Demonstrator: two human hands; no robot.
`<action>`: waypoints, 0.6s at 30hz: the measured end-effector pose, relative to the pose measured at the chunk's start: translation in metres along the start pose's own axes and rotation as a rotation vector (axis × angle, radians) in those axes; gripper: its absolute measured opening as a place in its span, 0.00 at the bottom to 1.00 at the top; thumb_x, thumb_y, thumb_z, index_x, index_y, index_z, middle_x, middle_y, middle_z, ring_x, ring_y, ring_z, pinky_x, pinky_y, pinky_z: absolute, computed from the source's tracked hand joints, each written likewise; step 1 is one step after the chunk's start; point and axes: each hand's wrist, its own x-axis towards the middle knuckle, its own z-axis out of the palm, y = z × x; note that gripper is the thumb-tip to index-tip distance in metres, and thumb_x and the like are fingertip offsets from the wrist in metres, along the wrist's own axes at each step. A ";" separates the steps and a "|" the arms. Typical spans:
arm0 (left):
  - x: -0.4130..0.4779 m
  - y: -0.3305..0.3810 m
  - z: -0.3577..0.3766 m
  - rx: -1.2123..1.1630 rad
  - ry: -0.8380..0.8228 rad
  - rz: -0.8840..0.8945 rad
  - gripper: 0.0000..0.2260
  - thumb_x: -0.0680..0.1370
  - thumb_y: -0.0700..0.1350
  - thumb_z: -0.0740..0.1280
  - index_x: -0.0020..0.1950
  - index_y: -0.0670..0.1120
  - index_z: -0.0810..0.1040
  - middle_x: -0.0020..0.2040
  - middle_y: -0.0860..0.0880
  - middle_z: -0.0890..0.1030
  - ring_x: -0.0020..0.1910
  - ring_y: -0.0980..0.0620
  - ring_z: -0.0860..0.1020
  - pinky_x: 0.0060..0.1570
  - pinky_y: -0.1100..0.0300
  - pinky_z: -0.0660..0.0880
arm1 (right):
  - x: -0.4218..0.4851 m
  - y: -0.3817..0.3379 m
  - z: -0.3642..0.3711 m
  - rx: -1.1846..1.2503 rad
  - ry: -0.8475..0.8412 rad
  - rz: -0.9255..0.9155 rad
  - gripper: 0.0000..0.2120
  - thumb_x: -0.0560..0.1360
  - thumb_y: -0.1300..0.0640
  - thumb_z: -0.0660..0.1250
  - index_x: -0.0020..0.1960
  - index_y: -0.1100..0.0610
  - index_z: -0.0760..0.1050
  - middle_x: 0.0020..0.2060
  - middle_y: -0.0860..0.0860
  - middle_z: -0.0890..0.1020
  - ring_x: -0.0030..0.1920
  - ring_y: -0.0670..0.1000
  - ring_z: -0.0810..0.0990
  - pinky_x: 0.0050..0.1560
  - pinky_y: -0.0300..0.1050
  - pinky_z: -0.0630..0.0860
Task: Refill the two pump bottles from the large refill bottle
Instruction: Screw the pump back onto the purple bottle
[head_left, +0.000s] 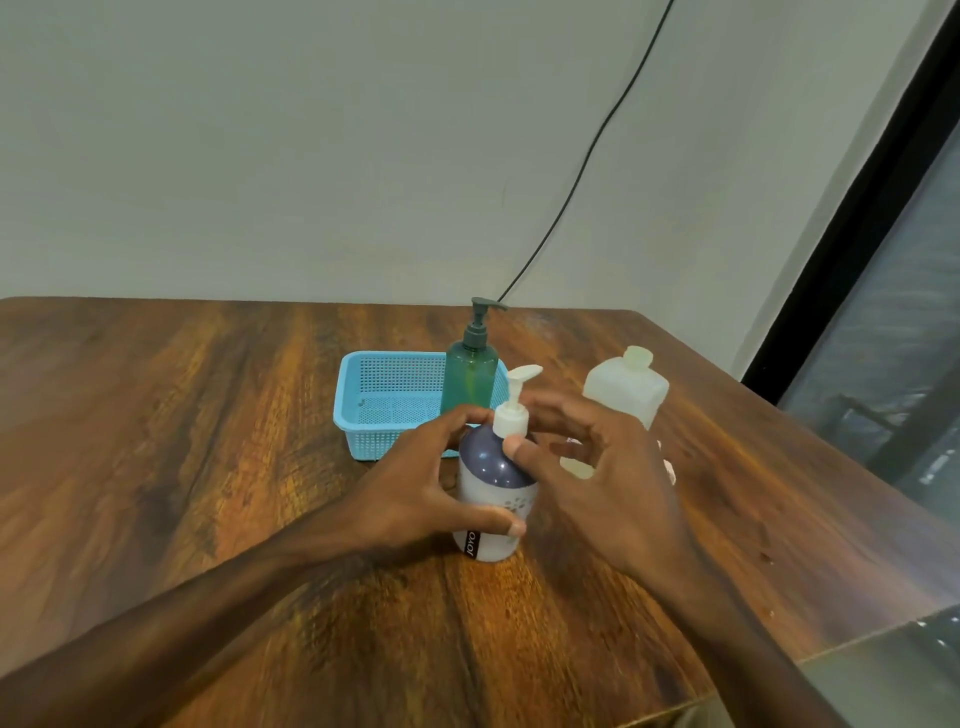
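A white pump bottle (493, 499) with a dark shoulder and a white pump head stands on the wooden table (208, 441). My left hand (431, 488) grips its body from the left, thumb across the front. My right hand (602, 467) is at the pump collar, thumb and fingers curled round it. A green pump bottle (470, 374) with a dark pump stands upright in the right end of a blue basket (389, 400). The large translucent refill bottle (626, 387) stands behind my right hand, its neck without a cap; its lower part is hidden.
The basket holds nothing else that I can see. A black cable (587, 156) runs down the wall behind the table. The table's right edge (831, 457) lies near a dark window frame. A few small drops lie on the wood at the right.
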 end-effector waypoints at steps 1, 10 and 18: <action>0.000 0.000 0.000 -0.001 -0.003 0.000 0.38 0.61 0.56 0.85 0.67 0.64 0.72 0.62 0.65 0.79 0.62 0.62 0.79 0.61 0.53 0.81 | 0.001 0.000 0.000 -0.007 -0.019 0.000 0.24 0.74 0.44 0.73 0.69 0.42 0.76 0.64 0.37 0.81 0.62 0.38 0.79 0.62 0.48 0.80; 0.007 0.016 -0.034 0.135 -0.174 0.021 0.41 0.65 0.65 0.78 0.73 0.65 0.63 0.69 0.69 0.69 0.68 0.70 0.70 0.60 0.75 0.70 | -0.003 0.038 0.013 0.160 -0.378 0.122 0.37 0.67 0.35 0.77 0.72 0.38 0.67 0.66 0.36 0.77 0.65 0.38 0.76 0.66 0.46 0.77; 0.013 0.031 -0.007 0.096 0.198 0.125 0.18 0.69 0.62 0.77 0.53 0.59 0.77 0.53 0.67 0.80 0.55 0.63 0.80 0.50 0.72 0.77 | -0.005 0.061 0.038 0.141 -0.313 0.093 0.36 0.64 0.31 0.77 0.68 0.41 0.71 0.60 0.36 0.81 0.60 0.37 0.79 0.59 0.42 0.81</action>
